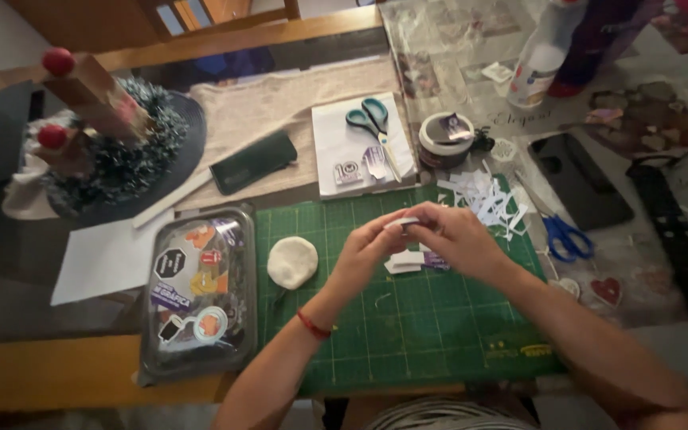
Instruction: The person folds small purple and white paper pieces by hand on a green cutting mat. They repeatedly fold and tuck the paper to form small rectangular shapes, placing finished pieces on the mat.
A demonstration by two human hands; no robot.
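Far left corner of the worktop (9, 374): dark wreath with red-tipped wooden posts (109, 135), close to the edge. Left of the green cutting mat (408, 318): clear plastic box of stickers (199, 291), flush against the mat's left edge. Mat's near-left area: flat white disc (292, 262), well apart from both hands. Behind the mat's far edge: white pad (360, 147) carrying teal scissors (372, 123).

Mat centre: left hand (364, 251) with red wrist cord, fingers closed in a pinch on a small white paper strip (402, 224). Right hand (455, 235) pinching the same strip from the other side, fingertips of both hands touching. Strip held above the mat, over a few loose cut pieces (408, 261).

Mat's far-right corner: heap of white paper scraps (491, 199). Just off the right edge: blue scissors (567, 237). Near half of the mat bare apart from the forearms
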